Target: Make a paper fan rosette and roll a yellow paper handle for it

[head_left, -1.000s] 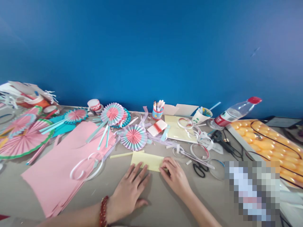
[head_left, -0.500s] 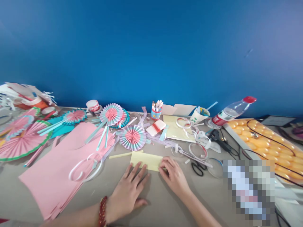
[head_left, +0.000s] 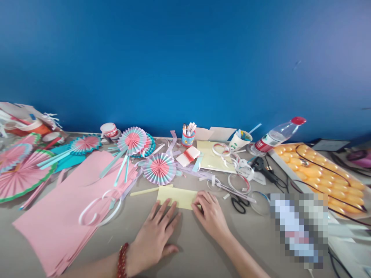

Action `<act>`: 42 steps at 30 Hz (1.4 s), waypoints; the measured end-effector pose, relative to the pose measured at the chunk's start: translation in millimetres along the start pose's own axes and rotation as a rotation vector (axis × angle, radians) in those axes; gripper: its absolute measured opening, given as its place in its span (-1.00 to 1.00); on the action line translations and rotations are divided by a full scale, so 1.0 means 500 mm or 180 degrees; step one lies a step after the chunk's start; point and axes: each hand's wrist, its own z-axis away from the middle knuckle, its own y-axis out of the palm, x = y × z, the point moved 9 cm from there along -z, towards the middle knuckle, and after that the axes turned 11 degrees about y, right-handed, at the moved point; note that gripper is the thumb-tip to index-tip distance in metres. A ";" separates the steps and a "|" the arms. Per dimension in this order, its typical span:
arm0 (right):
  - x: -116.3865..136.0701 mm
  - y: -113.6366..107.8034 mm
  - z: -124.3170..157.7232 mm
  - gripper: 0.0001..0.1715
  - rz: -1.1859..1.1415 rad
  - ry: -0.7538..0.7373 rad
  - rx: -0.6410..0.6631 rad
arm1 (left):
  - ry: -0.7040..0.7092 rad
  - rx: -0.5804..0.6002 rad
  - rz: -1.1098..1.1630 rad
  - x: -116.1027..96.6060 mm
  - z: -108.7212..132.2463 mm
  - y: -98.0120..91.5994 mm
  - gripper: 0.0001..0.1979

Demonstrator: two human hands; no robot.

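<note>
Yellow paper (head_left: 176,196) on tabletop (head_left: 197,247): left hand (head_left: 155,235) flat, open, pinning it; right hand (head_left: 211,216) apparently pinching its corner, creasing.

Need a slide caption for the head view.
Left hand and right hand press a pale yellow paper rectangle flat on the grey table.

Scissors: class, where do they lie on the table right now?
In the head view the scissors lie flat on the table, just right of the right hand, among white paper rings and left of the blurred patch.
</note>
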 end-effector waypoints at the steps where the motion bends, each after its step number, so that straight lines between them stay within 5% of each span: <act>1: 0.000 0.000 -0.001 -0.85 -0.0002 0.0008 0.0007 | -0.0004 0.0009 0.0000 0.000 0.000 0.001 -0.16; 29: -0.005 0.004 0.001 -0.90 -0.0042 0.0071 0.0090 | -0.0022 0.0013 -0.0068 0.008 0.003 -0.002 -0.07; 36: 0.057 0.023 0.019 -0.49 0.0599 -0.0948 0.0178 | -0.0011 0.0003 -0.0071 0.011 0.001 -0.005 -0.01; 42: 0.031 0.017 0.045 -0.57 0.0861 -0.1052 0.0071 | 0.0038 -0.0057 -0.0106 0.013 0.006 -0.005 -0.02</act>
